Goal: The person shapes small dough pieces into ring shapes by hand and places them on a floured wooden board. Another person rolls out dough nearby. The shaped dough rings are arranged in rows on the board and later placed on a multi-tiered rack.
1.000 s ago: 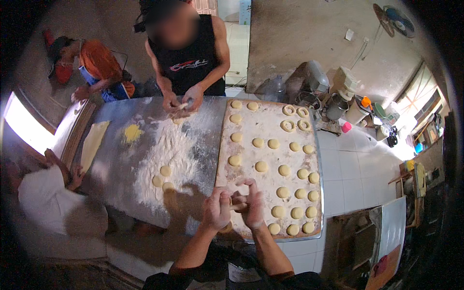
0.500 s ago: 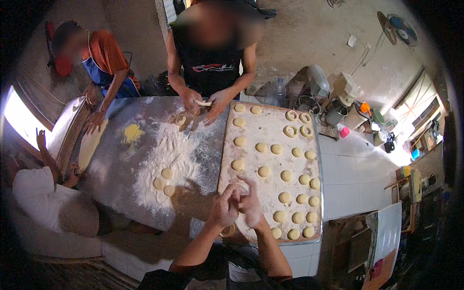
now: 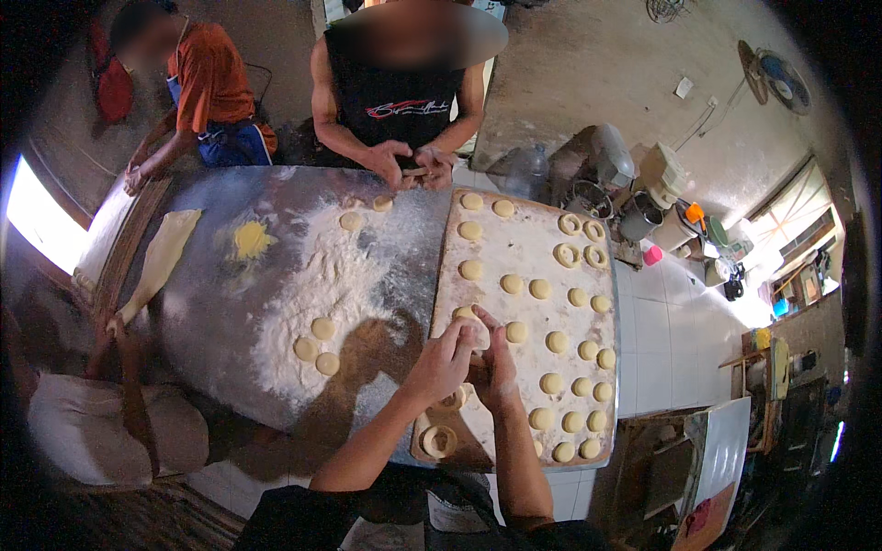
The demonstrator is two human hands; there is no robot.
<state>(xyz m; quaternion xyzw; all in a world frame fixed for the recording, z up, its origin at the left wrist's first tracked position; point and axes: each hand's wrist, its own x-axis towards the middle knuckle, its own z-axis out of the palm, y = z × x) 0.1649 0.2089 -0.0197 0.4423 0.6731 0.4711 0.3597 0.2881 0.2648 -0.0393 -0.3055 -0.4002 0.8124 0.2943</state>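
Observation:
My left hand (image 3: pixel 446 363) and my right hand (image 3: pixel 501 367) are closed together around a small pale piece of dough (image 3: pixel 476 336) over a flour-dusted board (image 3: pixel 487 248). The board carries several dough rounds (image 3: pixel 556 342) in loose rows, with rings (image 3: pixel 570 254) at its far right corner and another ring (image 3: pixel 439 442) near my left forearm. To the left, on the metal table (image 3: pixel 202 321), lie a spread of white flour (image 3: pixel 303 294) with several rounds (image 3: pixel 322 329) on it, and a patch of yellow powder (image 3: pixel 250 241).
Across the table, a co-worker in black (image 3: pixel 390 110) handles dough. One in orange (image 3: pixel 211 78) leans over the left end near a long dough strip (image 3: pixel 170 248); another in white (image 3: pixel 110 427) holds its near end. Pots and buckets (image 3: pixel 638 211) line the back right.
My hands have moved slightly away from me, still closed on the dough. The opposite co-worker's hands have drawn back toward the table edge. The orange-shirted co-worker's hands have left the dough strip.

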